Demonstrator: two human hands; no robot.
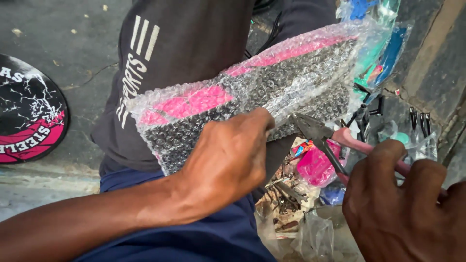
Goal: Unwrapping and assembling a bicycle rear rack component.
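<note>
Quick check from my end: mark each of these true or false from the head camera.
1. The left hand grips a bubble-wrapped package. True.
2. The right hand is empty. False: it holds pliers with pink handles.
3. The tip of the pliers is at the package's lower edge. True.
4. The bubble wrap covers something green and yellow. False: pink and dark grey show through it.
5. A round black and pink disc lies on the ground at far left. True.
6. The package rests flat on the ground. False: it is held up over the person's lap.
</note>
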